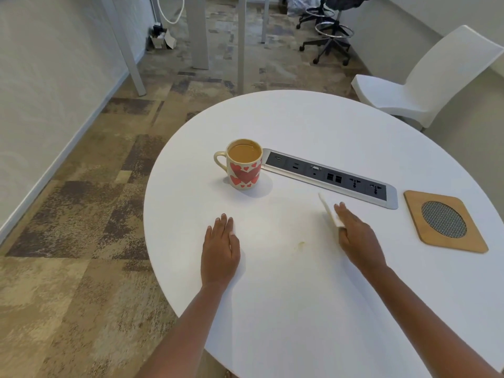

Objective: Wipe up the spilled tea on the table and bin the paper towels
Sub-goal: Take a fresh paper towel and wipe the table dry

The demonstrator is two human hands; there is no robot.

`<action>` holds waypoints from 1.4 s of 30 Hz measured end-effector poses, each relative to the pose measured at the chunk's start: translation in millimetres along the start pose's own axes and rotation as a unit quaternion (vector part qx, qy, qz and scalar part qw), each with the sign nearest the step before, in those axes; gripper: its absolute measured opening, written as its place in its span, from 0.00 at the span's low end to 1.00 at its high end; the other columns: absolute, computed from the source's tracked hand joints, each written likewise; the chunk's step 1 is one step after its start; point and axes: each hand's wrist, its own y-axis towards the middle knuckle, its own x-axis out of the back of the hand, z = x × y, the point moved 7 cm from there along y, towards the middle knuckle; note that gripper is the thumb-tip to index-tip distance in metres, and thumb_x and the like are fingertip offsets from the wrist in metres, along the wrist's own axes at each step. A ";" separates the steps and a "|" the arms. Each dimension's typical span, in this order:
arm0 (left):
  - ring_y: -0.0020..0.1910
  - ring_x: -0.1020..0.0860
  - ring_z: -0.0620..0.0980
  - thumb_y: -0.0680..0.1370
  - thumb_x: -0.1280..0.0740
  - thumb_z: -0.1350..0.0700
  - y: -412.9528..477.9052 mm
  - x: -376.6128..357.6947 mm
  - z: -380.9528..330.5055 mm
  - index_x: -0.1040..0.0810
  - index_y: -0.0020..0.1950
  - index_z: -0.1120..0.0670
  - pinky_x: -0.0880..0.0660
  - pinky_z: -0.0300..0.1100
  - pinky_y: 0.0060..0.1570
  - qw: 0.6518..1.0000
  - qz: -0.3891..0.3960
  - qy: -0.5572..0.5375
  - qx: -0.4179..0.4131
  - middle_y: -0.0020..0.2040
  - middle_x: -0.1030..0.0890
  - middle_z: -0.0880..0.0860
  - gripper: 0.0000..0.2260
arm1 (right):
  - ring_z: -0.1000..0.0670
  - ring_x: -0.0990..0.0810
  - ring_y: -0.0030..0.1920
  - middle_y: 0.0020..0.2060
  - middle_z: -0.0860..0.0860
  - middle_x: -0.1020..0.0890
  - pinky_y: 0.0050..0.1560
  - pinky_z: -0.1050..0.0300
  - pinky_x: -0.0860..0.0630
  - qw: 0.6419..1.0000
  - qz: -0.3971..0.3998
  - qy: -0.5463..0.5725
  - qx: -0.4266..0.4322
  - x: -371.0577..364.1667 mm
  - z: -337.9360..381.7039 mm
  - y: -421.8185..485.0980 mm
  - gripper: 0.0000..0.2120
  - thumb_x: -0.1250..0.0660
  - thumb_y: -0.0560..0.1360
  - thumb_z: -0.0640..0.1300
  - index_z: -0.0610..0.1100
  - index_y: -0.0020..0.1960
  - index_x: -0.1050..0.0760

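Just left of right hand point(357, 236) | small tea stain point(300, 244) was left unwiped on table point(327, 126) | paper towel point(330, 214) was gripped by that hand | left hand point(220, 249) was laid flat, fingers straight | binning judged outstanding

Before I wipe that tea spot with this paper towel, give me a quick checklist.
1. Paper towel gripped by right hand: ok.
2. Tea spot wiped off the table: not ok, a yellowish mark shows.
3. Left hand flat and clear of the spot: ok.
4. Heart mug upright, full, away from the spot: ok.
5. Socket panel dry: cannot tell.
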 end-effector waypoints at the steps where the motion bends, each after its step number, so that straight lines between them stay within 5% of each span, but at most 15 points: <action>1: 0.73 0.38 0.53 0.75 0.54 0.56 2.4 -0.7 -0.1 0.33 0.69 0.60 0.48 0.45 0.74 1.000 0.005 0.001 -0.004 0.73 0.34 0.57 0.25 | 0.41 0.31 0.70 0.75 0.43 0.38 0.68 0.48 0.33 0.999 0.026 -0.019 -0.007 -9.0 1.6 2.4 0.24 0.42 0.76 0.33 0.40 0.72 0.36; 7: 0.74 0.38 0.52 0.75 0.54 0.55 15.9 -3.0 2.5 0.34 0.70 0.60 0.48 0.44 0.74 1.000 0.015 0.015 -0.018 0.73 0.34 0.57 0.25 | 0.41 0.55 0.77 0.77 0.43 0.55 0.75 0.43 0.52 0.983 0.144 -0.105 -0.048 -67.8 11.5 18.4 0.29 0.49 0.81 0.51 0.44 0.77 0.55; 17: 0.74 0.39 0.51 0.75 0.54 0.55 25.5 -5.7 1.5 0.35 0.70 0.60 0.50 0.42 0.73 0.999 0.016 0.025 -0.025 0.73 0.35 0.56 0.25 | 0.43 0.59 0.77 0.78 0.44 0.56 0.76 0.43 0.59 0.987 0.110 -0.037 -0.109 -93.6 56.8 57.1 0.26 0.56 0.82 0.49 0.42 0.77 0.58; 25: 0.73 0.38 0.50 0.76 0.54 0.55 24.5 -0.3 1.0 0.38 0.72 0.59 0.49 0.37 0.71 1.000 -0.004 -0.023 -0.011 0.73 0.34 0.54 0.25 | 0.47 0.59 0.78 0.78 0.48 0.55 0.76 0.46 0.60 0.973 0.179 -0.062 0.134 -137.1 134.7 37.6 0.26 0.55 0.82 0.50 0.43 0.77 0.57; 31: 0.73 0.38 0.51 0.76 0.54 0.55 23.0 -0.2 1.4 0.38 0.72 0.59 0.51 0.34 0.70 1.000 -0.002 -0.022 -0.008 0.73 0.34 0.54 0.25 | 0.51 0.59 0.77 0.78 0.53 0.54 0.76 0.52 0.60 0.891 0.268 -0.115 0.347 -115.8 105.0 18.4 0.25 0.52 0.82 0.48 0.49 0.77 0.56; 36: 0.73 0.37 0.51 0.76 0.54 0.55 23.0 -0.6 2.4 0.37 0.72 0.59 0.51 0.35 0.70 1.000 0.000 -0.021 -0.007 0.72 0.33 0.54 0.25 | 0.52 0.58 0.77 0.77 0.52 0.52 0.76 0.57 0.60 0.866 0.324 -0.110 0.364 -89.1 71.9 14.9 0.26 0.49 0.81 0.37 0.48 0.76 0.52; 42: 0.73 0.36 0.52 0.76 0.53 0.55 21.4 -0.5 2.6 0.37 0.71 0.60 0.50 0.37 0.71 1.000 0.000 -0.016 -0.008 0.72 0.33 0.56 0.25 | 0.55 0.55 0.76 0.75 0.54 0.53 0.75 0.63 0.59 0.884 0.328 -0.089 0.323 -63.4 32.6 7.3 0.28 0.49 0.79 0.30 0.47 0.75 0.48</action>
